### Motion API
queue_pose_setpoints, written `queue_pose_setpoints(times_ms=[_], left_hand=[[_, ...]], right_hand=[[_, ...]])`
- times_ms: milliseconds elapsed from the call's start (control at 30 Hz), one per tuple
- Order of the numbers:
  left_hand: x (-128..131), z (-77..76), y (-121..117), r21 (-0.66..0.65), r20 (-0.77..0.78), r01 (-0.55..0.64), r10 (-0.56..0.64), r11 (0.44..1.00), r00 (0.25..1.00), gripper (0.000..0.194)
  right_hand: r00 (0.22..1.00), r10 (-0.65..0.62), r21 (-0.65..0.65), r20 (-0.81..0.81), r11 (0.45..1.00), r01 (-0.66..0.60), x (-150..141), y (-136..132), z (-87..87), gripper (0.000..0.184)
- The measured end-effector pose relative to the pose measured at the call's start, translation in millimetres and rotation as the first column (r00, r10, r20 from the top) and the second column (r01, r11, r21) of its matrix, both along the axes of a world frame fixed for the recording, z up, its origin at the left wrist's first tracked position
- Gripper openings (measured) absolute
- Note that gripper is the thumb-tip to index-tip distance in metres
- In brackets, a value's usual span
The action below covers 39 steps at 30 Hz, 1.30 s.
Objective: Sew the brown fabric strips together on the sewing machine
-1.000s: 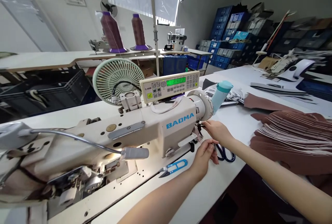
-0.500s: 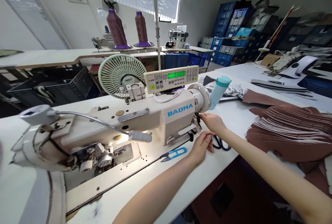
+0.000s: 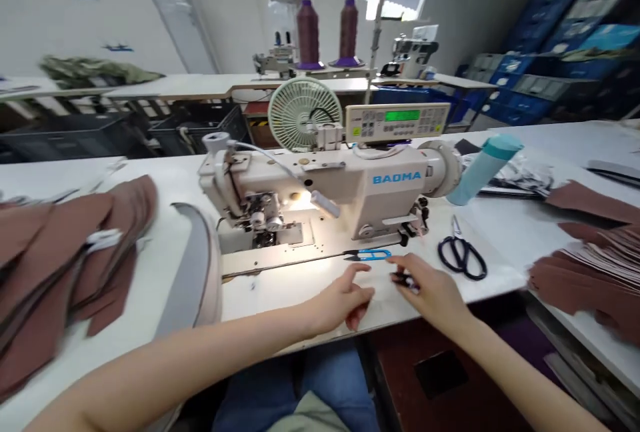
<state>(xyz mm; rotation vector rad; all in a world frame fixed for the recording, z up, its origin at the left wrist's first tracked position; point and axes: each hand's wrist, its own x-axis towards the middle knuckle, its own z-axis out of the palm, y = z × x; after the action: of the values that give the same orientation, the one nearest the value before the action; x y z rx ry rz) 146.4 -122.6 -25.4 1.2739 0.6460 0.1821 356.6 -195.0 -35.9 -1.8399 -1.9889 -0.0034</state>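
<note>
“Two states first: left hand [image 3: 352,297] and right hand [image 3: 436,291]?”

“Left: loosely curled, with thumb and index spread apart and no visible hold on anything. Right: palm down, bent round a small dark thing [image 3: 407,281] with pale marks, too blurred to identify.”

“And the snips [image 3: 362,254]?”

“Flat on the table [image 3: 500,239], just beyond both hands, on the strip between fingertips and machine [image 3: 387,204]. Whole outline in view; in the grasp of neither hand.”

“Direction of the long axis?”

“Left to right, roughly along the front edge of the machine, and so across the forward reach of both arms. Dark blades toward the left, blue handle toward the right.”

“Nearer hand?”

“Right, at the handle end, with a fingertip just beside the blue loop; contact or narrow gap not decidable at this blur. Left index also near, on the near side of the handle, seemingly just short of contact.”

“Relation of most weight?”

“As a judgement: handle end to right fingertips, with the blades directed away from that hand.”

“And the scissors [image 3: 458,238]?”

“To the right of the right hand and clearly apart from it, with dark loops toward the near edge and blade toward the far side.”
</note>
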Motion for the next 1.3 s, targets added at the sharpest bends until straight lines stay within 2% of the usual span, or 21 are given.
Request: queue_pose_setpoints(times_ms=[33, 100, 167, 267, 367, 433, 500, 567, 633, 700, 733, 767, 800, 833, 900, 933, 967, 1033, 1133, 1300], left_hand=[[-19.3, 2.9, -4.2, -0.026, 0.013, -0.111, 0.111, 0.994, 0.994, 0.063], [-53.5, 7.6, -13.1, -0.028, 0.052, -0.285, 0.286, 0.958, 0.957, 0.072], [-82.2, 10.8, -21.2, -0.011, 0.086, -0.405, 0.405, 0.914, 0.91, 0.08], [-115.9, 14.0, -29.5, -0.001, 0.077, -0.553, 0.551, 0.833, 0.831, 0.085], [-138.9, 16.4, -32.1, -0.007, 0.061, -0.652, 0.651, 0.758, 0.756, 0.079], [-149.1, 17.0, -29.7, -0.056, 0.088, -0.659, 0.661, 0.75, 0.745, 0.071], [-156.4, 16.5, -23.2, -0.143, 0.118, -0.568, 0.584, 0.811, 0.803, 0.064], [-162.0, 15.1, -12.2, -0.172, 0.117, -0.449, 0.47, 0.877, 0.875, 0.055], [-166.5, 14.0, 2.5, -0.083, 0.072, -0.419, 0.425, 0.904, 0.902, 0.049], [-170.1, 14.2, 19.1, 0.126, -0.009, -0.422, 0.427, 0.898, 0.904, 0.045], [-171.3, 14.8, 27.3, 0.272, -0.074, -0.38, 0.412, 0.884, 0.908, 0.043], [-172.0, 15.6, 35.0, 0.431, -0.167, -0.285, 0.386, 0.856, 0.907, 0.041], [-172.1, 16.2, 41.9, 0.584, -0.279, -0.143, 0.363, 0.799, 0.889, 0.039], [-171.6, 16.6, 48.0, 0.703, -0.388, 0.024, 0.354, 0.711, 0.851, 0.038], [-168.6, 15.5, 57.8, 0.79, -0.55, 0.325, 0.366, 0.521, 0.75, 0.034], [-166.5, 13.9, 62.0, 0.781, -0.601, 0.421, 0.373, 0.46, 0.707, 0.032], [-164.2, 11.6, 65.9, 0.765, -0.635, 0.481, 0.374, 0.429, 0.676, 0.03], [-159.8, 5.9, 73.5, 0.734, -0.674, 0.528, 0.366, 0.427, 0.641, 0.028], [-157.2, -2.6, 83.2, 0.721, -0.687, 0.527, 0.359, 0.45, 0.632, 0.028], [-162.7, -9.3, 87.0, 0.717, -0.687, 0.512, 0.355, 0.473, 0.634, 0.03]], right_hand=[[0.993, 0.111, -0.002, -0.045, 0.994, -0.111, -25.3, 2.0, -2.3, 0.032], [0.915, 0.346, 0.064, -0.205, 0.938, -0.341, -73.8, 10.8, -5.9, 0.034], [0.831, 0.488, 0.137, -0.268, 0.873, -0.468, -114.7, 22.5, -8.3, 0.035], [0.755, 0.584, 0.182, -0.298, 0.811, -0.556, -156.8, 39.1, -9.7, 0.038], [0.737, 0.613, 0.156, -0.285, 0.788, -0.595, -179.9, 51.4, -6.5, 0.042], [0.723, 0.634, 0.149, -0.275, 0.771, -0.62, -187.7, 59.1, -0.7, 0.041], [0.704, 0.645, 0.17, -0.297, 0.761, -0.626, -190.5, 68.1, 6.3, 0.038], [0.711, 0.624, 0.173, -0.324, 0.778, -0.604, -188.7, 79.1, 11.0, 0.033], [0.76, 0.577, 0.132, -0.3, 0.814, -0.566, -184.0, 91.4, 10.6, 0.029], [0.843, 0.51, 0.029, -0.173, 0.858, -0.513, -178.8, 103.5, 4.8, 0.028], [0.882, 0.467, -0.039, -0.066, 0.882, -0.47, -176.9, 109.3, 0.6, 0.029], [0.906, 0.42, -0.104, 0.047, 0.904, -0.414, -175.7, 114.9, -4.0, 0.031], [0.914, 0.378, -0.157, 0.149, 0.922, -0.355, -175.5, 120.5, -8.5, 0.033], [0.911, 0.342, -0.195, 0.229, 0.933, -0.302, -176.3, 126.2, -12.5, 0.034], [0.902, 0.297, -0.23, 0.313, 0.945, -0.231, -180.7, 138.2, -18.9, 0.037], [0.9, 0.283, -0.237, 0.333, 0.948, -0.211, -183.9, 144.5, -21.2, 0.038], [0.893, 0.273, -0.246, 0.357, 0.95, -0.192, -187.6, 150.8, -23.0, 0.037], [0.876, 0.267, -0.266, 0.401, 0.949, -0.167, -195.4, 162.8, -25.9, 0.035], [0.855, 0.279, -0.298, 0.438, 0.942, -0.155, -205.8, 176.8, -30.1, 0.032], [0.851, 0.27, -0.352, 0.451, 0.93, -0.108, -212.9, 181.5, -33.6, 0.032]])
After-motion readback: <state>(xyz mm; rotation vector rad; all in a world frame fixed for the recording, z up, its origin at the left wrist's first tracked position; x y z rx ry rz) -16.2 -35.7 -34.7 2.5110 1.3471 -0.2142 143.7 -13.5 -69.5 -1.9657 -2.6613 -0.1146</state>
